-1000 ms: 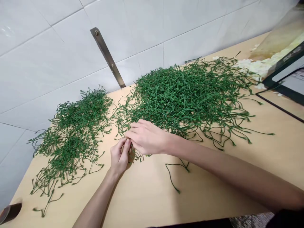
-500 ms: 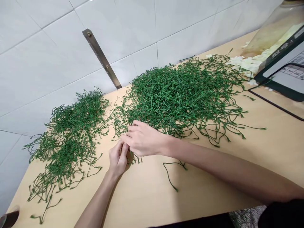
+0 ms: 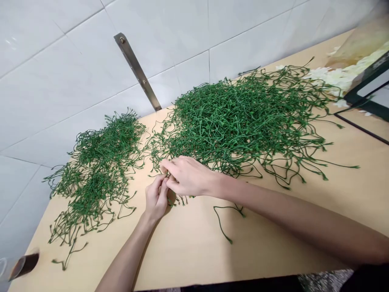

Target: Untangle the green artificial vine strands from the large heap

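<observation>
The two hands meet at the near left edge of the big heap of green stems [image 3: 240, 117], working on a single small stem [image 3: 176, 199] drawn out of the tangle. This looks like the step of picking apart or fitting one piece. The next move probably calls for a steady pinch and a clean pull, so the neighbouring strands are not dragged along.

The left hand [image 3: 155, 199] has its fingers [image 3: 161, 187] closed to a narrow pinch on the stem. The right hand [image 3: 188, 177] lies over it, its fingers [image 3: 167, 165] curled in and pressed to the same spot, touching the left fingertips. The stem is mostly hidden between them.

A smaller heap [image 3: 94, 170] lies to the left on the bench [image 3: 273, 227], and one loose stem [image 3: 225, 221] lies just near the right forearm.
</observation>
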Tool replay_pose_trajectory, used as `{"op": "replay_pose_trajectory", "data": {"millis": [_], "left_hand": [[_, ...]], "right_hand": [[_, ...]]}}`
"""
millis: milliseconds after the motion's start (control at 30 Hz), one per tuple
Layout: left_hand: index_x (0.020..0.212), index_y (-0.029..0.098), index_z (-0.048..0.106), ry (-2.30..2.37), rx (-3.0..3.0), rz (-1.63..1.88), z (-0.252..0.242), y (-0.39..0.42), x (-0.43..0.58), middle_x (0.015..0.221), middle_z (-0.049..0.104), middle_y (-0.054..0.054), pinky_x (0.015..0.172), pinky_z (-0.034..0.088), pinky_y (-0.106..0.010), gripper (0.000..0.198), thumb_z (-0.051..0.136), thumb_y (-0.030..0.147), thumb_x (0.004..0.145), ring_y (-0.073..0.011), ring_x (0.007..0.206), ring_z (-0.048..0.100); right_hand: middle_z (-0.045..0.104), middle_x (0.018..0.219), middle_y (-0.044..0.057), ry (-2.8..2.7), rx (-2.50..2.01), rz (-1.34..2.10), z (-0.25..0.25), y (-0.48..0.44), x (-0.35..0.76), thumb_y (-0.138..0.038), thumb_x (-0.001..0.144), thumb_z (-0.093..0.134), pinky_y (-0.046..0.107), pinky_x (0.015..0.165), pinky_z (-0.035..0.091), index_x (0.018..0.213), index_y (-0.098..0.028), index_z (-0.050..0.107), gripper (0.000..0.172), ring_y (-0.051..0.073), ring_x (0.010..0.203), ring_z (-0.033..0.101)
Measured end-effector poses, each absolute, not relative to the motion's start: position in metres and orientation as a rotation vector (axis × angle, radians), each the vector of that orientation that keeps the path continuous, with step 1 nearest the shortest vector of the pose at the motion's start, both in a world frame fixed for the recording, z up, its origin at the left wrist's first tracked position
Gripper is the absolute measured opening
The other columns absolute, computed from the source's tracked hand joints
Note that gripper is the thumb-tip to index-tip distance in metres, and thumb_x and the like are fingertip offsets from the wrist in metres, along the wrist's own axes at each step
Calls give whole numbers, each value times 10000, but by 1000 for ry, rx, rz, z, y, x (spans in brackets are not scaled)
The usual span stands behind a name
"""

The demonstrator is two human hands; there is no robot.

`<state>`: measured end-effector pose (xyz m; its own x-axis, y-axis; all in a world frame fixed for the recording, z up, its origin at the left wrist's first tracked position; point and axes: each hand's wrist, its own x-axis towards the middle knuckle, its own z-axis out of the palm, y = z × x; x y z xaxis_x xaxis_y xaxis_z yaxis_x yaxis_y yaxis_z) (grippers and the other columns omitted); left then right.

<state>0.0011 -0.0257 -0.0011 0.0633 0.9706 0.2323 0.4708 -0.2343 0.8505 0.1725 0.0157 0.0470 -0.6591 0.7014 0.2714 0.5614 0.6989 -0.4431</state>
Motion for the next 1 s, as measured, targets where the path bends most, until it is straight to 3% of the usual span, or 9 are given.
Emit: {"op": "replay_pose_trajectory", "data": {"millis": [133, 333, 500, 667, 733, 833, 1000], "left_hand": [[769, 176, 591, 1411, 1689, 1098, 0, -26, 5, 556, 502, 29, 503, 360, -228, 373, 555, 532, 872, -111, 508, 425], [727, 176, 553, 1237, 1461, 1084, -2, -21, 7, 615, 548, 4, 561, 407, -235, 426, 566, 581, 860, -110, 567, 471], [752, 186, 529, 1168, 1291, 1164, 1, -16, 3, 550, 545, 30, 525, 416, -223, 373, 610, 537, 850, -101, 502, 493], [825, 180, 585, 1204, 1253, 1212, -3, -13, 0, 629, 582, 17, 563, 453, -231, 340, 617, 517, 852, -114, 568, 548], [847, 177, 606, 1226, 1284, 1235, -6, -12, -1, 699, 610, 6, 615, 473, -233, 330, 628, 506, 848, -115, 626, 566], [930, 177, 626, 1238, 1291, 1261, -8, -12, -1, 774, 636, -7, 665, 485, -237, 330, 657, 490, 828, -125, 701, 588], [896, 181, 600, 1129, 1126, 1273, -5, -13, 1, 659, 590, 27, 615, 467, -229, 304, 713, 441, 787, -108, 612, 565]], "right_hand": [[666, 799, 61, -2388, -971, 618, 41, 17, 172, -174, 806, 447, 286, 618, 370, 1039, -163, 534, 249, 187, 673, 567], [636, 809, 60, -2326, -757, 626, 21, 25, 169, -98, 785, 429, 291, 704, 387, 938, -164, 521, 190, 176, 726, 543], [645, 707, -17, -2260, -610, 693, 18, 35, 176, 15, 719, 386, 285, 784, 355, 944, -180, 516, 325, 142, 713, 545], [646, 846, 37, -2159, -750, 671, 29, 37, 181, -99, 759, 484, 306, 806, 371, 833, -177, 549, 126, 166, 803, 551], [647, 791, 22, -2105, -761, 814, 33, 36, 182, -166, 782, 541, 289, 769, 400, 800, -178, 561, 30, 155, 762, 564], [644, 710, -3, -2080, -751, 1045, 36, 36, 182, -186, 753, 615, 246, 669, 427, 773, -173, 575, 47, 124, 667, 570], [644, 660, -14, -1949, -832, 1151, 34, 39, 182, -101, 717, 579, 209, 598, 438, 734, -158, 589, 60, 94, 601, 563]]}}
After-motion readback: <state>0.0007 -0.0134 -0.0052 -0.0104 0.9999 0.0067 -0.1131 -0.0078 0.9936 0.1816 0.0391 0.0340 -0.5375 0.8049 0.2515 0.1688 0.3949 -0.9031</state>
